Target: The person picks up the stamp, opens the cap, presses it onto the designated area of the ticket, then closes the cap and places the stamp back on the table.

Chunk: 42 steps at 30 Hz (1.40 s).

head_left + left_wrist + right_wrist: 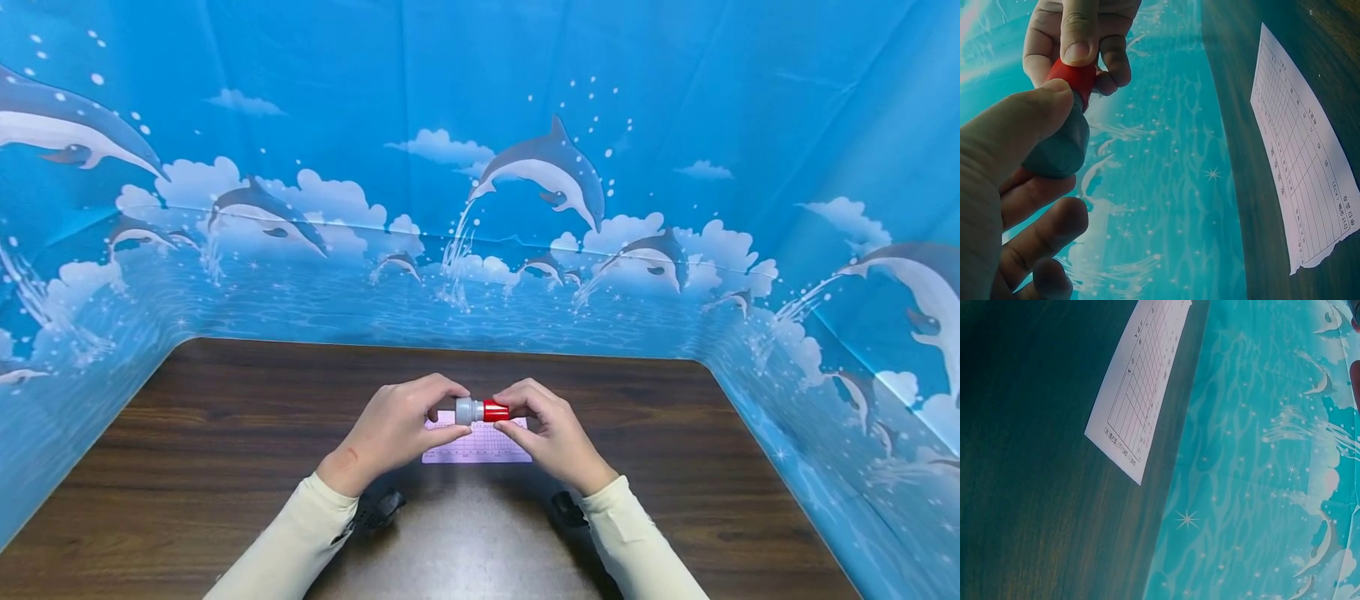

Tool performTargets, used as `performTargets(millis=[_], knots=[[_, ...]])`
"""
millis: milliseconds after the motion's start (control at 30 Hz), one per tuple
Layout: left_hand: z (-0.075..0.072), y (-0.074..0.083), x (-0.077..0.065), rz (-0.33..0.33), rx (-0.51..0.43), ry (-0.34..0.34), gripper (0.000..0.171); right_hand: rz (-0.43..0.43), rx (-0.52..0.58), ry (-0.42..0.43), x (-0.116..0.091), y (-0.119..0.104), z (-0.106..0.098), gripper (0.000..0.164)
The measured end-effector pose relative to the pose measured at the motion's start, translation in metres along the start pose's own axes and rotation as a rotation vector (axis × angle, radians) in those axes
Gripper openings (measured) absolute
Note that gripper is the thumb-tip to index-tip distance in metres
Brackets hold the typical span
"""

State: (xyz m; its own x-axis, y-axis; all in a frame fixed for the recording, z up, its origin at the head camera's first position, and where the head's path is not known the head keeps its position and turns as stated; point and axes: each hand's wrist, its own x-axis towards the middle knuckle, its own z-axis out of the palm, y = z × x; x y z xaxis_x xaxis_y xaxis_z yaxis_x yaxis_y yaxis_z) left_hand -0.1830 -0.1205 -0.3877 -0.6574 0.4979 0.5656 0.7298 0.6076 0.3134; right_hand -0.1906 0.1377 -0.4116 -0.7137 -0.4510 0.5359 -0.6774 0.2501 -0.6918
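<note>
Level above the table, a small grey-and-red cylinder, perhaps a stamp or capped bottle, is held between both hands. My left hand (405,418) pinches its grey body (465,411) between thumb and fingers. The red end (496,411) is gripped by the thumb and fingers of my right hand (553,425). In the left wrist view the grey part (1060,147) widens away from the red part (1079,80), and the two touch. Below the hands lies a printed form (477,447) with a ruled grid, partly hidden by them in the head view.
The form rests on a dark wood-grain table (262,400). A blue curtain (337,83) printed with dolphins rises along the back and both sides. Black devices (381,507) are worn at the wrists.
</note>
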Motion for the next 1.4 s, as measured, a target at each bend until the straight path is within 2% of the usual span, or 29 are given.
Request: performTargets(millis=[167, 333, 733, 1067, 1400], knots=[[-0.0007, -0.0002, 0.0004, -0.002, -0.006, -0.036, 0.046, -0.002, -0.026, -0.019, 0.0005, 0.0011, -0.0009, 0.041], [-0.0016, -0.0012, -0.0002, -0.015, -0.018, -0.075, 0.048, 0.013, -0.037, -0.045, 0.0002, 0.0017, -0.0009, 0.039], [0.0, 0.0, 0.001, -0.037, -0.002, -0.044, 0.044, 0.014, -0.027, -0.037, 0.0004, 0.0026, 0.0001, 0.037], [-0.0005, 0.0008, 0.0008, -0.048, -0.012, -0.116, 0.047, 0.013, -0.057, -0.09, -0.0004, 0.0014, -0.0012, 0.035], [0.0006, 0.0015, -0.0005, -0.077, 0.008, -0.101, 0.045, 0.003, -0.045, -0.089, -0.0001, 0.0022, -0.0006, 0.033]])
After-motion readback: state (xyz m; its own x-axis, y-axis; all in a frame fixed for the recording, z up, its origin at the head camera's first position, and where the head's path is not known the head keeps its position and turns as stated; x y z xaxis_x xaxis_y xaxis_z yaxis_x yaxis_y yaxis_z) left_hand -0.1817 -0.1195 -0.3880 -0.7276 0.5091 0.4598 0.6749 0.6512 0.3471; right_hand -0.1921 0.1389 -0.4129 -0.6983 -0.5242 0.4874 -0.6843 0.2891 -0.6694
